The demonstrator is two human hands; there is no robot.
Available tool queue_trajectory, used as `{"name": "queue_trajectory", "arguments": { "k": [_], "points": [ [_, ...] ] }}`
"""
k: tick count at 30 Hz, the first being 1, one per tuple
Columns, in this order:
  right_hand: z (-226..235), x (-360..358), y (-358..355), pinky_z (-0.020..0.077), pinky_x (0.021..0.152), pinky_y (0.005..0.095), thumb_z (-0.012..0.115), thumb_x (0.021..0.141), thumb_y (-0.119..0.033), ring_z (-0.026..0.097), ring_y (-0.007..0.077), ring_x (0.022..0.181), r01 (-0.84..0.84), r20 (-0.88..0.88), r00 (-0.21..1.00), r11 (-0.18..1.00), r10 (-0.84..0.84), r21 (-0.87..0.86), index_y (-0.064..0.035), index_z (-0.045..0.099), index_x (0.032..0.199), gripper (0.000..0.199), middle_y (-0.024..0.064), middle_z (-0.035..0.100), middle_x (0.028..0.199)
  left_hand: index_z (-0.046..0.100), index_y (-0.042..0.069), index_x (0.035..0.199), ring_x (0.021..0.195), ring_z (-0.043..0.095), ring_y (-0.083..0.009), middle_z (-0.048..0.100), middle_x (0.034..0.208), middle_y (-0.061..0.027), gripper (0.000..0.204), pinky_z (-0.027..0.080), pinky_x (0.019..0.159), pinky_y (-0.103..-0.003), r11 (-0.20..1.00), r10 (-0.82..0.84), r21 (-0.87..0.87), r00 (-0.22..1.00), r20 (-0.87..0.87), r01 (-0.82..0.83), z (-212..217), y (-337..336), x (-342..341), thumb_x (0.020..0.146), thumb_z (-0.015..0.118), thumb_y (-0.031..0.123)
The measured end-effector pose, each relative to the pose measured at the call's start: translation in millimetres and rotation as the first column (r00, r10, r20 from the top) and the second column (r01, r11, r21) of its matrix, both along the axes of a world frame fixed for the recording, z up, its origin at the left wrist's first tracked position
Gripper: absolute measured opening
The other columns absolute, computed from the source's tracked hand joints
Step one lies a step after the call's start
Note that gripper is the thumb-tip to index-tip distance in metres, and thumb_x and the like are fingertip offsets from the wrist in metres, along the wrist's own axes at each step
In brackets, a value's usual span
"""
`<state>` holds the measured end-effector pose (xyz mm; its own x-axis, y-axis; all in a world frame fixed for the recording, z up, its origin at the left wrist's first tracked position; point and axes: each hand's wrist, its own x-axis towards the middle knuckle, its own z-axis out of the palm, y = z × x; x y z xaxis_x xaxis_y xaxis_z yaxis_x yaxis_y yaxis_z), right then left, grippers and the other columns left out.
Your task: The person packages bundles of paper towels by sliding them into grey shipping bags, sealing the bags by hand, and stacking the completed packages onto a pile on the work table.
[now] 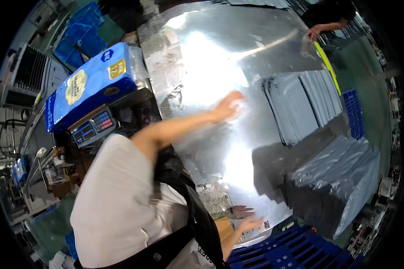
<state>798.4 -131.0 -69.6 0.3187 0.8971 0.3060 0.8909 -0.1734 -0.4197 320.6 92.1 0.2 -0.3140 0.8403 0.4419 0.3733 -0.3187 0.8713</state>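
Head view, person leaning over a shiny metal counter point(202, 58) that fills the middle of the frame. Left hand point(229, 106) reaches out across the centre of the counter, fingers blurred by motion; it looks loosely spread and empty, but whether it touches the surface cannot be told. Right hand point(249, 223), low centre of the frame, lies flat with fingers spread on the near edge of the counter, holding nothing.

Nearest goods: a fanned stack of grey flat bags point(300, 105) right of centre, apart from the left hand; a taller heap of grey plastic bags point(334, 184) at lower right. Blue weighing scale with keypad point(92, 125) at left, a blue and white pack point(87, 83) resting on it. Blue crates point(296, 249) along the lower edge. Another person's hand point(313, 32) at upper right, well apart.

Judgement: the reach appears aimed toward the fanned stack. To do it well, keep the right hand planted for balance, come onto the top bag from the near edge and slide one off cleanly, since the slick film will likely drag its neighbours along
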Motion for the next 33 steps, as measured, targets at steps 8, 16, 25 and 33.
{"name": "queue_trajectory", "arguments": {
  "k": [8, 16, 25, 33],
  "points": [
    [9.9, -165.2, 37.6, 0.0270, 0.097, 0.0456, 0.044, 0.088, -0.032, 0.035, 0.0401, 0.115, -0.328, -0.076, 0.945, 0.920, 0.319, -0.213, 0.0055, 0.037, 0.124, 0.052, 0.0252, 0.037, 0.125, 0.060, 0.000, 0.094, 0.086, 0.058, -0.0264, 0.061, 0.091, -0.0148, 0.026, 0.043, 0.078, -0.033, 0.136, 0.838, 0.090, 0.066, -0.542, -0.987, 97.9, -376.1, -433.3, 0.076, 0.057, 0.019],
    [68.0, -363.6, 239.3, 0.0249, 0.099, 0.0443, 0.049, 0.084, -0.019, 0.034, 0.0395, 0.117, -0.771, 0.086, 0.615, 0.620, 0.784, -0.144, 0.0045, 0.039, 0.122, 0.046, 0.0264, 0.035, 0.127, 0.046, -0.003, 0.115, 0.107, 0.045, -0.0368, 0.050, 0.112, -0.0247, 0.065, 0.034, 0.093, -0.041, -0.456, 0.411, -0.208, 0.002, -0.912, -0.865, 70.2, -629.1, -536.6, 0.078, 0.045, 0.051],
    [42.8, -443.4, 176.3, 0.0264, 0.100, 0.0411, 0.059, 0.073, -0.009, 0.035, 0.0357, 0.119, -0.849, -0.163, 0.512, 0.468, 0.843, -0.247, -0.0007, 0.043, 0.119, 0.049, 0.0201, 0.043, 0.122, 0.051, 0.000, 0.115, 0.104, 0.052, -0.0356, 0.056, 0.107, -0.0234, 0.076, 0.037, 0.089, -0.039, -0.455, 0.646, -0.547, 0.163, -0.746, -0.702, 86.0, -582.7, -528.4, 0.075, 0.043, 0.064],
    [57.1, -468.1, 98.1, 0.0331, 0.093, 0.0422, 0.054, 0.078, -0.020, 0.038, 0.0405, 0.112, -0.812, -0.289, 0.583, 0.533, 0.759, -0.237, 0.0007, 0.042, 0.118, 0.047, 0.0256, 0.039, 0.122, 0.045, 0.004, 0.121, 0.099, 0.053, -0.0278, 0.053, 0.113, -0.0176, 0.041, 0.039, 0.086, -0.033, 0.335, 0.512, -0.510, 0.607, -0.607, -0.792, 117.5, -322.3, -375.3, 0.089, 0.045, 0.030]
  ]
}}
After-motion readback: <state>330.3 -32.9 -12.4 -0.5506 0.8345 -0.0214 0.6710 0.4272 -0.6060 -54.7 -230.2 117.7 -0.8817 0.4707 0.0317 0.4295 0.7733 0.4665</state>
